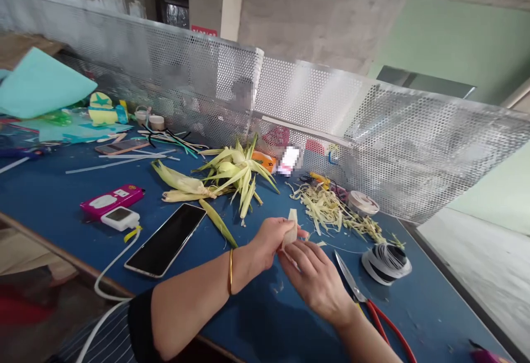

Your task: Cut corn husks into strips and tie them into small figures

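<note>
My left hand (271, 238), with a gold bangle at the wrist, pinches a pale piece of corn husk (292, 225) that stands up between thumb and fingers. Close against it, my right hand (312, 277) has its fingers bent together at the husk's lower end; the fingertips are partly hidden. Beyond the hands lies a pile of shredded husk strips (321, 205). Whole corn husks (238, 167) spread out at the middle back, and a single green-yellow husk leaf (218, 222) lies left of my hands. Open scissors (360, 294) with red handles rest right of my right hand.
A black-screened phone (168, 240), a magenta device (111, 200) and a small white device (120, 218) with a cable lie left. A spool of striped ribbon (387, 263) and a tape roll (363, 203) sit right. A perforated metal screen (306, 98) borders the blue table (265, 319).
</note>
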Motion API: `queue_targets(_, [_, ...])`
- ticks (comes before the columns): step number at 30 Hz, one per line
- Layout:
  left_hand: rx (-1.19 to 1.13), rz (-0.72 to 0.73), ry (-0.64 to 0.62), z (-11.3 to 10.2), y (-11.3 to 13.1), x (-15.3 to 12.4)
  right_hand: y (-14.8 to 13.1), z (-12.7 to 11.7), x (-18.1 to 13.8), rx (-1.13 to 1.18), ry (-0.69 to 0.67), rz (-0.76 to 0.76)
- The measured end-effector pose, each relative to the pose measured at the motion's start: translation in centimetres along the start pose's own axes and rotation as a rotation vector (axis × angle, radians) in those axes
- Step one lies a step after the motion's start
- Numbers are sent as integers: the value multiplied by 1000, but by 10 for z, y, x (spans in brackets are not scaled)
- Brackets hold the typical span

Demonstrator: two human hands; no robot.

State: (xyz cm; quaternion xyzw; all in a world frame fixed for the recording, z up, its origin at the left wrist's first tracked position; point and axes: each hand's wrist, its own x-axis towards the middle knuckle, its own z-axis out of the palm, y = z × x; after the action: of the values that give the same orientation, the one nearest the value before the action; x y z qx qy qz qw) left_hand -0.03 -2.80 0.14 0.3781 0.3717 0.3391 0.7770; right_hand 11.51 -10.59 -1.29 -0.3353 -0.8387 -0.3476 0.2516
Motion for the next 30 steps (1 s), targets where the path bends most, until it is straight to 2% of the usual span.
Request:
queue_targets(2, [1,-35,-6,-2,-2,2,2,4,-2,50,47,-5])
queue_targets(6, [-19,-40,-39,-6,-4,6,10,-1,-16,74,48,92])
queue_targets(10, [26,-30,-203,-5,-4,2,16,-10,-26,-52,88,223])
queue_targets(12, [72,-16,-244,-3,-6,0,18,-11,-27,-76,76,234])
queue_targets(16, [101,11,-159,-1,-7,-1,21,-12,-27,14,33,207])
queue_targets(21, [121,12,-31,1,1,-2,33,-17,-29,7,206,367])
queue_targets(23, [127,5,-20,2,3,-4,36,-19,-30,-9,205,355])
queue_targets(27, [129,-4,-38,4,1,-6,33,-17,-29,30,101,275])
queue_targets(30, [124,-6,-69,4,-2,-7,28,-15,-28,44,98,272])
